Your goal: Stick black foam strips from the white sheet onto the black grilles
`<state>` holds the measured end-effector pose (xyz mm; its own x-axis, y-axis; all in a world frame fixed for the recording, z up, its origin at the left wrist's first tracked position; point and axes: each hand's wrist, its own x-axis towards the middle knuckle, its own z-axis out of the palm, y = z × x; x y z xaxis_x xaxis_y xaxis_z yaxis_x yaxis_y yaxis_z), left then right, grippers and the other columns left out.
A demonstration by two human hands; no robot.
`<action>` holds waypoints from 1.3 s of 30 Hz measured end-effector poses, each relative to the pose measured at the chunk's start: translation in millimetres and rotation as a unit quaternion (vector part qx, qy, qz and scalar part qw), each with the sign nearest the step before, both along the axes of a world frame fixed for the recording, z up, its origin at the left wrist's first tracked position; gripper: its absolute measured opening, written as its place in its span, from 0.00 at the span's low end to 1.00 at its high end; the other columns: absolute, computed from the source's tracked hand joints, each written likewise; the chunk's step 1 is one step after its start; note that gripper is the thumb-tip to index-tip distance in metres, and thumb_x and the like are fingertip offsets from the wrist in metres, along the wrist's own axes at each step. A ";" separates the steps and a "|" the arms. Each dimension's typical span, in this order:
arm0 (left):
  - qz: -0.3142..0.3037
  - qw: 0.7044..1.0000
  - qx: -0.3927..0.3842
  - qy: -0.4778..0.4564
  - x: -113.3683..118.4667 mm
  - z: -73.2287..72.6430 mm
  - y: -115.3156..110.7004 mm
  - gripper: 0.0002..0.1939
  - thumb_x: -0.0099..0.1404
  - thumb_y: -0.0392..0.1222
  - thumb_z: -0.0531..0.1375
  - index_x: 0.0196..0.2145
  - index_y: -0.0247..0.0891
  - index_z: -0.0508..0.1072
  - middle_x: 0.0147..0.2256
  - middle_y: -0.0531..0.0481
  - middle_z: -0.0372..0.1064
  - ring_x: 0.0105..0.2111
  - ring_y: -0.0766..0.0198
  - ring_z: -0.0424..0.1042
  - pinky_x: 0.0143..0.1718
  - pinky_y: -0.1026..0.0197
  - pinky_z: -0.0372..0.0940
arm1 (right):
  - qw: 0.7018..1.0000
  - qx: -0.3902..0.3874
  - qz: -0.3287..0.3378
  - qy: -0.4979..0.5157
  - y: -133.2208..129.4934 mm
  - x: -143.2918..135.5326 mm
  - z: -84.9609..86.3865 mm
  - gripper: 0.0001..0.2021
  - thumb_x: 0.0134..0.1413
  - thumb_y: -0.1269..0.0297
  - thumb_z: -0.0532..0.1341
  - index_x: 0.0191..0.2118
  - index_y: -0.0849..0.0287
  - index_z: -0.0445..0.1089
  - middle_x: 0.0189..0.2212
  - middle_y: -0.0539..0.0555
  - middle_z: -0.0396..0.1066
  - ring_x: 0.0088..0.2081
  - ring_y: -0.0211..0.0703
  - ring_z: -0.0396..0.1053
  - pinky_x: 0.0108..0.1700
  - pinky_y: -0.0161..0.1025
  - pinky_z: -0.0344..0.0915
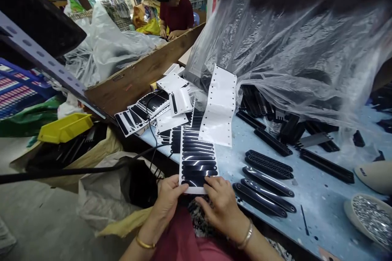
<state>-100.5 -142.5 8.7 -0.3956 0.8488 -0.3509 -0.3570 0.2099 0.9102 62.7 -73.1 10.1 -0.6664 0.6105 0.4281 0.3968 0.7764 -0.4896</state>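
My left hand [168, 196] pinches the lower left edge of a white sticker sheet [192, 190] with rows of glossy black strips. My right hand [221, 200] has its fingertips on the sheet's lower right corner, by the lowest black strip [193, 181]; its thumb stands apart, below the edge. To the right, several long black plastic pieces [263, 200] lie side by side on the blue table [330, 216]. Some have smooth glossy tops; another piece [268, 165] shows a lattice face. A blank white sheet with holes [219, 108] lies just beyond the sticker sheet.
More sticker sheets [179, 102] are piled against a wooden board [143, 67]. Clear plastic film [284, 49] covers black parts at the back right. A bowl of small metal pieces [372, 216] stands far right. Another person [176, 12] sits beyond the board. A black cable [92, 170] crosses the left.
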 end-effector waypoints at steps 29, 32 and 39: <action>0.041 0.967 -0.098 0.230 -17.3 -3.7 -5.6 0.16 0.43 0.51 0.69 0.24 0.36 0.77 0.19 0.50 0.71 0.20 0.63 0.67 0.19 0.67 0.61 | 0.827 -0.315 -0.185 0.427 93.8 48.0 76.0 0.08 0.48 0.60 0.68 0.34 0.58 0.77 0.23 0.50 0.74 0.24 0.40 0.71 0.26 0.37 0.70; 0.042 0.907 -0.058 0.415 -15.9 13.4 -7.7 0.13 0.45 0.49 0.69 0.18 0.38 0.73 0.15 0.54 0.64 0.16 0.68 0.61 0.18 0.69 0.57 | 0.925 -0.161 -0.205 0.277 94.9 92.3 84.3 0.06 0.48 0.63 0.69 0.34 0.56 0.78 0.26 0.51 0.74 0.25 0.39 0.71 0.27 0.36 0.69; -0.234 0.957 0.037 0.169 73.2 60.7 72.4 0.12 0.52 0.48 0.64 0.28 0.35 0.74 0.17 0.52 0.68 0.15 0.68 0.66 0.19 0.68 0.61 | 0.994 -0.053 -0.064 0.070 53.2 105.3 62.5 0.10 0.60 0.62 0.60 0.37 0.60 0.76 0.23 0.53 0.70 0.23 0.38 0.67 0.25 0.35 0.63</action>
<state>-27.3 -70.1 69.4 -0.0456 0.9783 -0.2021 0.0778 0.2052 0.9756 167.9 -19.9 72.7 -0.5188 0.7328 0.4402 0.4112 0.6654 -0.6230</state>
